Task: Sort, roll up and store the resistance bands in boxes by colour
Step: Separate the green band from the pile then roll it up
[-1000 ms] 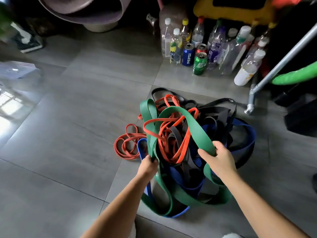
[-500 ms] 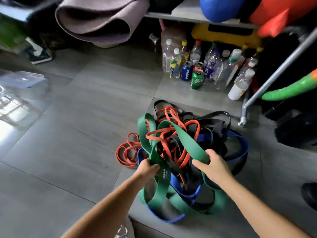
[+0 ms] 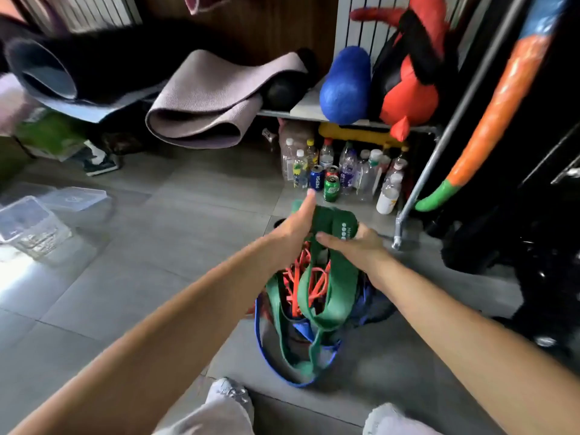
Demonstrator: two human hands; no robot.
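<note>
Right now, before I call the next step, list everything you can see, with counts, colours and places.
green band: at least one, green, held up over the pile by both hands
orange-red bands: several strands, orange-red, tangled in the pile below the hands
blue band: at least one, blue, floor at the pile's near edge
clear boxes: two, transparent, floor at far left
cans: three, blue, red and green, floor under the shelf
bottles: many, mostly clear, around the cans
mat: one, mauve, rolled on the shelf
shoes: two, white, bottom edge
left hand: grips the green band, thumb out
right hand: grips the band's folded top
</note>
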